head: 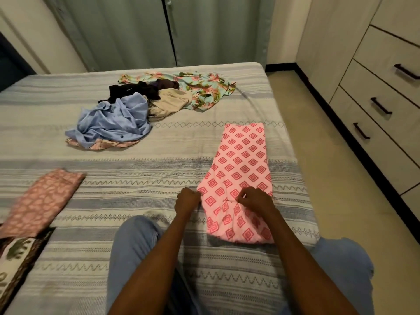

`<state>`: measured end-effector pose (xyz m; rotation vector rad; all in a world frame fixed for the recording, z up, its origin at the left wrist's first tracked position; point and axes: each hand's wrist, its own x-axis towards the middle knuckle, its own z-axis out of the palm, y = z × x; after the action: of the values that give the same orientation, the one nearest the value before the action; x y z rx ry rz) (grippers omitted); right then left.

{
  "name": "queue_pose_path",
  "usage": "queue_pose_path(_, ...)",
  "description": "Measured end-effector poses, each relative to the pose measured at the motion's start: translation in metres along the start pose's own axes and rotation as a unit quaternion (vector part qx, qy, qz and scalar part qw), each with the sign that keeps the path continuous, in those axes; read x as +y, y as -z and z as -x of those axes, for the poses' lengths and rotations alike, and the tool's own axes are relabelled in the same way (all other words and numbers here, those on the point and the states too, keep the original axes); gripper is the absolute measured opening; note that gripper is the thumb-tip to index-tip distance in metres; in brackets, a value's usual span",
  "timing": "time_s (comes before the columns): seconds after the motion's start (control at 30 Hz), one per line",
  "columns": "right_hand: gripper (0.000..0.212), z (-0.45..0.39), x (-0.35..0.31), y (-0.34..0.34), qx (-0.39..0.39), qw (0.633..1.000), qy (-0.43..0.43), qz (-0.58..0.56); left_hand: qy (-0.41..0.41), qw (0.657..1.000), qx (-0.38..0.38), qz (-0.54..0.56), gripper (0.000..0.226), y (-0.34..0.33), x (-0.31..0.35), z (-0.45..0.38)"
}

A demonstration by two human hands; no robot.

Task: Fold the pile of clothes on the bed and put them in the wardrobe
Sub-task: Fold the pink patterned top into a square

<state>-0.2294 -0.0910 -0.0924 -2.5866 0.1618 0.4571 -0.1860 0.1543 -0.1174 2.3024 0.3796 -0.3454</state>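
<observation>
1. Nearest: two knees in blue jeans (134, 242) up on the bed (141, 185), striped grey/white cover w/ zigzag bands.
2. Left hand (186, 200) clenched, pinching left edge of the pink diamond-print garment (241, 176) about mid-length; fingers curled under, knuckles up.
3. Right hand (255, 200) also curled, pinching fabric on top of same garment, nearer its right side; small wrinkle of cloth gathered betw. fingers.
4. Pink diamond-print garment lying flat, folded lengthwise into a long strip, right half of bed, running from just by the right knee toward the far end; near end rumpled, far end squared off.
5. Far left, near edge: folded pink paisley-type piece (42, 201), lying flat, well apart from hands; blurred.
6. Below that, bottom-left corner: brown/cream leaf-print cloth (16, 258), partly cut off by frame; touching or tucked under the pink folded piece, can't tell which.
7. Mid-bed, further on: unfolded pile – crumpled light-blue shirt (113, 121) in front w/ pinkish fabric peeking from under it, beige item (169, 102) just beside at right, dark/black items (136, 89) behind, floral aqua garment (200, 87) spread at back right.
8. Beyond the bed: grey-green curtains (136, 30).
9. Right side, across strip of floor: pale wardrobe unit w/ drawers (386, 92), dark handles, all closed.
</observation>
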Motion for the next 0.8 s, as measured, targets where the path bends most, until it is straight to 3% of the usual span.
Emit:
queue_pose_path(0.07, 0.036, 0.001, 0.0, -0.003, -0.04, 0.999, -0.003, 0.016, -0.015, 0.998, 0.027, 0.05, 0.034, 0.002, 0.005, 0.006)
queue_pose_path(0.2, 0.056, 0.007, 0.007, -0.001, -0.043, 0.999, 0.004, -0.023, -0.092, 0.978, 0.076, 0.169, 0.019, -0.004, 0.018, 0.031)
queue_pose_path(0.3, 0.062, 0.015, 0.012, 0.008, -0.081, 0.996, 0.003, -0.034, -0.206, 0.971, 0.068, 0.099, 0.022, -0.015, 0.023, 0.049)
queue_pose_path(0.37, 0.065, 0.019, 0.017, 0.012, -0.099, 0.995, -0.01, 0.023, -0.273, 0.96, 0.061, 0.018, 0.023, -0.024, 0.029, 0.054)
queue_pose_path(0.43, 0.062, 0.02, 0.026, 0.013, -0.107, 0.991, -0.018, 0.081, -0.312, 0.95, 0.001, -0.033, 0.025, -0.033, 0.038, 0.055)
queue_pose_path(0.5, 0.06, 0.019, 0.035, 0.012, -0.126, 0.99, -0.021, 0.054, -0.328, 0.936, -0.102, -0.074, 0.03, -0.04, 0.039, 0.053)
queue_pose_path(0.57, 0.049, 0.024, 0.038, 0.017, -0.15, 0.988, -0.019, 0.006, -0.329, 0.929, -0.155, -0.068, 0.032, -0.042, 0.031, 0.052)
queue_pose_path(0.67, 0.026, 0.035, 0.036, 0.027, -0.179, 0.984, 0.001, -0.019, -0.328, 0.937, -0.117, 0.012, 0.029, -0.039, 0.019, 0.058)
queue_pose_path(0.8, 0.03, 0.043, 0.037, 0.034, -0.191, 0.981, 0.04, -0.025, -0.333, 0.942, -0.044, 0.009, 0.036, -0.039, 0.013, 0.064)
